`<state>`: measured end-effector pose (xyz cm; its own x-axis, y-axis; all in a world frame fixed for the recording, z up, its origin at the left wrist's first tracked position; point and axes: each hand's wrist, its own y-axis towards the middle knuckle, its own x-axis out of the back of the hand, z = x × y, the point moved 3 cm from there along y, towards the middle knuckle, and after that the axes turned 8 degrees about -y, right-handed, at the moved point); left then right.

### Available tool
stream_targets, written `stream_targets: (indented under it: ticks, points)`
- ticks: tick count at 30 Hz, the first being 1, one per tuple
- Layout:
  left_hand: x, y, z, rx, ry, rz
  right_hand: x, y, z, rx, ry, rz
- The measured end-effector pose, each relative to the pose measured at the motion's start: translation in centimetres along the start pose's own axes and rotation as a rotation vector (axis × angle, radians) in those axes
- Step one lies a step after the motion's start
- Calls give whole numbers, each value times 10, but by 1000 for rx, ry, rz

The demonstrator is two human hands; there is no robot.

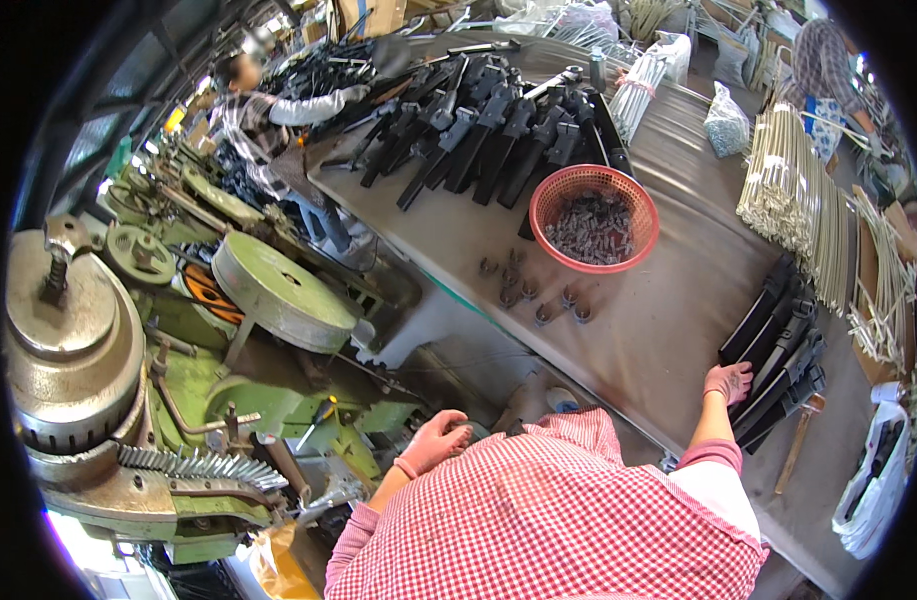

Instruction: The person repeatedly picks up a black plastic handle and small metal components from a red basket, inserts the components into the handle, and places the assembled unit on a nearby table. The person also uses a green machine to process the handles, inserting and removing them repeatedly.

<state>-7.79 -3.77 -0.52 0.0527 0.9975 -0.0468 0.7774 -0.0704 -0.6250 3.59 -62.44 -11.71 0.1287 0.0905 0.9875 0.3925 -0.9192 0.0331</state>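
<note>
My right hand (729,383), in a pink glove, is at the table's right side with its fingers curled on the near end of a long black part (747,335). Several similar black parts (794,345) lie side by side there; their exact kind is unclear. A wooden-handled hammer (797,447) rests just right of them. My left hand (434,443), also gloved in pink, hovers in front of my checked apron, off the table. Its fingers are loosely bent and apart, with nothing seen in them.
On the table (669,330) stands a red plastic basket (596,268) of small dark pieces, with several small round parts (529,290) nearby. Black parts (489,120) are heaped beyond. Green machinery (289,290) fills the left. A co-worker (279,140) reaches over the table; pale rods (794,200) lie right.
</note>
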Motion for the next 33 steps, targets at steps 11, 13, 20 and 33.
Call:
stream_targets:
  ticks: [11, 13, 20, 33]
  points:
    - [-30, 16, -73, -186, 132, 107, -13, -44, 30, 68, 1473, 224]
    - [-44, 30, -105, -252, -50, 182, 8, -94, 39, 244, 1637, 362]
    - [-103, 94, -245, -649, -371, 109, 135, -238, 72, 1132, 1301, 402]
    - [12, 78, -177, -354, -902, 234, 38, -200, 206, 1353, 277, 179]
